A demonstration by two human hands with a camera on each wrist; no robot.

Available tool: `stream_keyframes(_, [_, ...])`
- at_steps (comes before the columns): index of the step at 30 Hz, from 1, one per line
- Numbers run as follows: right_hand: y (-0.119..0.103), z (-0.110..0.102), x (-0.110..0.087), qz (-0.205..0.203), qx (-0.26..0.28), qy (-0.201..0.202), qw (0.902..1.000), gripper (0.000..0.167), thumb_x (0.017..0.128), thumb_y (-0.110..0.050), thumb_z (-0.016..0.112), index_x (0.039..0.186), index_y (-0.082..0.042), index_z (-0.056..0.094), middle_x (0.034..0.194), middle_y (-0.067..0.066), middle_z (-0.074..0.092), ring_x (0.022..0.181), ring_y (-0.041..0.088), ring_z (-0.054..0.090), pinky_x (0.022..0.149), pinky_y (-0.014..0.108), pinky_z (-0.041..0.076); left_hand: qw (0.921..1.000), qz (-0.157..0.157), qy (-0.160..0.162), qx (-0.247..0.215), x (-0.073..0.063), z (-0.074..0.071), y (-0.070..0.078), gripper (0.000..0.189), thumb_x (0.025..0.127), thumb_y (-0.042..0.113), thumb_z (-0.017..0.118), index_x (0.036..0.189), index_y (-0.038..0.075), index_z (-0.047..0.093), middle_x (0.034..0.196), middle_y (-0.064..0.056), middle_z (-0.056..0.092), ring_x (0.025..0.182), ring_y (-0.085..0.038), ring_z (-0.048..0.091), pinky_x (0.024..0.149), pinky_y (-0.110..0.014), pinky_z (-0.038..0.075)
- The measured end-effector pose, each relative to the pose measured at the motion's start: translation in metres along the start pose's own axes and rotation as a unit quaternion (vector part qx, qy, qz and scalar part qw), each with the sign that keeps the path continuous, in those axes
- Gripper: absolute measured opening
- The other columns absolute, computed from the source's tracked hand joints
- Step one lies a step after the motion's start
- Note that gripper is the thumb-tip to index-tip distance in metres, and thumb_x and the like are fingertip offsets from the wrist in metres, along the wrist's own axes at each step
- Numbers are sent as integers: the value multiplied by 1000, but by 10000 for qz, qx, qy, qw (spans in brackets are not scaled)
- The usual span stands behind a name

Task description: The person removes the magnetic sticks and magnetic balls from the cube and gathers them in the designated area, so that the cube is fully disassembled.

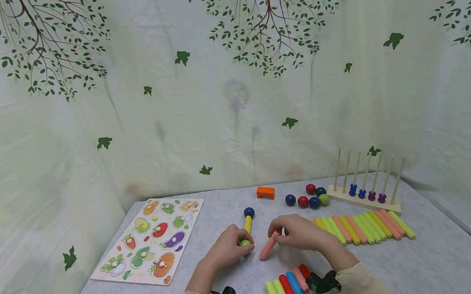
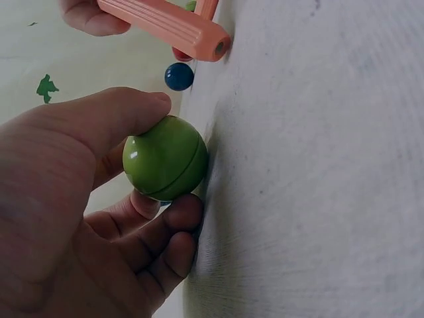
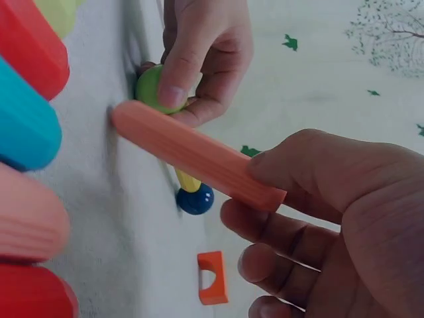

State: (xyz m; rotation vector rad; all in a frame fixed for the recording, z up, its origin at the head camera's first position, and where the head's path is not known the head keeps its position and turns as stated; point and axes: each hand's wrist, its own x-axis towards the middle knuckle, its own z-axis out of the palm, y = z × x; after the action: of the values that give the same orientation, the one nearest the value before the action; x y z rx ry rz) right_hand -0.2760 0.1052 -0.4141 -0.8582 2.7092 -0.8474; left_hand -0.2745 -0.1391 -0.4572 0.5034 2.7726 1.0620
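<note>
My left hand (image 1: 228, 246) pinches a green ball (image 2: 164, 159) between thumb and fingers, low over the tabletop. A yellow stick (image 1: 248, 224) runs from that ball to a dark blue ball (image 1: 248, 212), lying in line on the table. To its right, my right hand (image 1: 298, 231) holds a salmon-coloured ridged stick (image 3: 192, 152) by one end between thumb and fingers. The stick slants down, its far end close to the table and apart from the green ball. A small hole shows in that end in the left wrist view.
A row of yellow, green and salmon sticks (image 1: 358, 229) lies at right; several shorter-looking coloured sticks (image 1: 294, 284) lie in front. Loose balls (image 1: 303, 201), an orange arch block (image 1: 265, 192) and a pegged rack (image 1: 363, 197) stand behind. A vegetable puzzle board (image 1: 150, 242) lies left.
</note>
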Motion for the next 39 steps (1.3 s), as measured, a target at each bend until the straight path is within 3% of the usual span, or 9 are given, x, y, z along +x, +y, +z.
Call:
stream_keyframes(12, [18,-12,-4,532,500,855,9937,18,94,-28,70,107,-17,73,94,-6,67,84,14,59,72,27,49,10000,7,2,-47,1,1,-1,6,90,27,73,92,22,71,94,-4,50,81,-18,49,64,-27,40])
stream_keyframes(17, [24,-17,-6,929,778,1080,9867,18,96,-23,67,110,-13,72,91,-3,69,75,17,65,70,30,53,10000,48,9,-62,1,0,-1,5,91,26,73,93,22,71,94,-4,50,81,-18,49,64,-26,40])
stream_keyframes(23, [27,-16,-5,1280,289,1337,9823,19,96,-18,66,113,-14,73,94,-4,68,76,16,58,67,27,52,10000,20,2,-59,1,0,-2,5,91,27,73,93,23,71,94,-4,50,81,-18,49,63,-26,41])
stream_keyframes(31, [28,-16,-6,1196,-269,1336,9834,18,97,-12,64,112,-13,73,103,-1,69,96,16,61,89,41,57,10000,-13,-30,-41,-1,0,-1,6,91,28,72,94,23,71,94,-4,49,81,-18,49,63,-26,41])
stream_keyframes(39, [27,-18,-7,1108,-461,1094,9867,20,92,-10,70,112,-12,72,89,-2,59,85,15,54,81,33,54,10000,-10,-40,-30,-1,-1,-1,6,90,29,73,94,23,71,94,-4,50,81,-17,49,63,-26,41])
